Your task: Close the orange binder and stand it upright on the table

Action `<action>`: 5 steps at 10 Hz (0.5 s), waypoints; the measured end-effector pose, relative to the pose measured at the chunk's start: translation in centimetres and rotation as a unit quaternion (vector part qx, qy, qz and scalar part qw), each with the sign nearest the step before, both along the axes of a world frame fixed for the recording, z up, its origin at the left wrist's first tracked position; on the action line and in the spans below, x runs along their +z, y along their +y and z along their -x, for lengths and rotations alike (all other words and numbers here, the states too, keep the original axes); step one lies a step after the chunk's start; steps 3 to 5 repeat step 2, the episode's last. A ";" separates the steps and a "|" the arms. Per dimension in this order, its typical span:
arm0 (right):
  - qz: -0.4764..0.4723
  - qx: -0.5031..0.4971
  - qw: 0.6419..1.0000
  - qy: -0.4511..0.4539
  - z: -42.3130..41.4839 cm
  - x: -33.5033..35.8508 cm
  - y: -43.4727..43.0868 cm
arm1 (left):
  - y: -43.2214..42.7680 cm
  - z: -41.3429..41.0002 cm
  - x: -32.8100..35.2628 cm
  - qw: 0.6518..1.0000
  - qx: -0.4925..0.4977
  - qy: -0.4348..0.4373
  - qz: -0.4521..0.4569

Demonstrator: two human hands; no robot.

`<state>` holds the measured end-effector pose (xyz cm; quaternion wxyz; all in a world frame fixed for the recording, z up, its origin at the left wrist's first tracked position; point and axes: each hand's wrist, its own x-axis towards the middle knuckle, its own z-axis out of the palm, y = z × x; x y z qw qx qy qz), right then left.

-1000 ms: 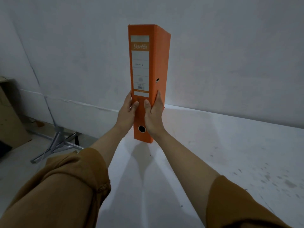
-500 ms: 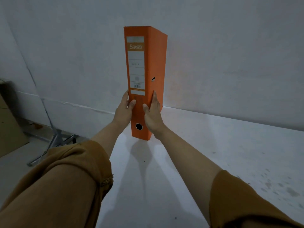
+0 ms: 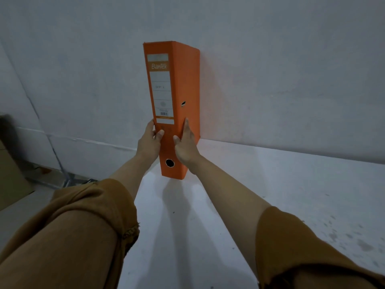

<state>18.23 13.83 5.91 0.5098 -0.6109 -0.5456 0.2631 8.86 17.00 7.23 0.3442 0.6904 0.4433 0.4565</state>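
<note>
The orange binder is closed and stands on end at the far side of the white tabletop, just in front of the wall, with its labelled spine facing the person and its round finger hole low down. Its bottom edge looks to be on or just above the tabletop; the shadow beneath meets it closely, but contact cannot be told for sure. The left hand clasps the left side of the lower spine, thumb on the front, and the right hand presses flat along the right cover, thumb wrapped onto the spine, so both hands are closed on the binder from opposite sides. Both forearms reach out from rolled brown sleeves. The binder looks stiff, made of board, and likely light if empty, though its contents are hidden. Being tall on a narrow base, it would probably tip sideways easily, so the low, two-sided hold suits it: it squeezes the covers shut and steadies the base. The smooth covers may slip under a loose hold. Judging by its pose, the closing is done and only the release is left.
</note>
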 end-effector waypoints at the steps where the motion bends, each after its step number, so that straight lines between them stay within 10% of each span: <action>1: 0.026 0.000 1.000 -0.011 -0.1 0.3 -0.5 | -0.4 -0.3 0.2 0.999 0.028 0.033 0.001; 5: 0.060 -0.015 0.997 -0.042 -0.7 0.7 -1.1 | -0.7 -0.5 0.2 0.997 0.049 0.066 0.009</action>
